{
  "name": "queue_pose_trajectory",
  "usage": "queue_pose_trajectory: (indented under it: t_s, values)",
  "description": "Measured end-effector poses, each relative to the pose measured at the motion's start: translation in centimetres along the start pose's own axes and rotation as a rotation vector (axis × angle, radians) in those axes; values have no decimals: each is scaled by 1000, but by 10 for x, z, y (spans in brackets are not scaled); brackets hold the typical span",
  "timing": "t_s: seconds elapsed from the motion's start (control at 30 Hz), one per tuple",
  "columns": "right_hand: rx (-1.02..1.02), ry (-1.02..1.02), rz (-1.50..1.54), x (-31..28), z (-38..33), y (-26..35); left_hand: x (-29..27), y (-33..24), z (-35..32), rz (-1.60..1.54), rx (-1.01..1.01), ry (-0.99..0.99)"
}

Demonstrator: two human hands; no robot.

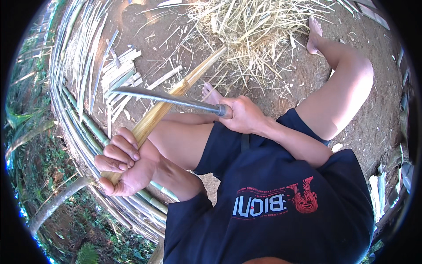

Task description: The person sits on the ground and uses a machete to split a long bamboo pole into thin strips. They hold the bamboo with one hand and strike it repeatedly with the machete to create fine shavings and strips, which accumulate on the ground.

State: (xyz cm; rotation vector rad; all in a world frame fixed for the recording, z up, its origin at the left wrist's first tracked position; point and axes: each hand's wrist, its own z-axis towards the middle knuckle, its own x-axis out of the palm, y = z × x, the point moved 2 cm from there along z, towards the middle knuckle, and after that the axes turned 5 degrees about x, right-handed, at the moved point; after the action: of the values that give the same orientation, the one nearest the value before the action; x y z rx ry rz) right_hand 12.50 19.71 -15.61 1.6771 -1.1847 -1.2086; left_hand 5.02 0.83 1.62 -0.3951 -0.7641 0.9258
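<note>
My left hand [127,163] is closed around the near end of a yellowish split bamboo strip [193,75]. The strip slants up and to the right over my bent left leg, its far end above the ground by the shavings. In my right fist [246,115], held before my lap, is the handle of a long knife [193,102] with a slightly curved grey blade. That blade points left and crosses over the strip near its middle. Whether its edge bites into the bamboo I cannot tell.
A heap of pale shavings [250,31] covers the ground ahead, near my bare feet. Short split bamboo pieces [121,72] lie stacked left of the strip. Long thin slats [85,53] and green bamboo poles [94,127] run along the left, with plants [48,163] beyond.
</note>
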Motion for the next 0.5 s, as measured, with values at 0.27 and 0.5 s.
queue_pose_trajectory:
  t_s: [0.27, 0.5]
  values:
    - [-116, -34, -61, -3, -9, 17, 6, -6, -8, 50, 33, -2]
    - [116, -10, -26, -17, -2, -11, 13, -1, -19, 42, 40, 46]
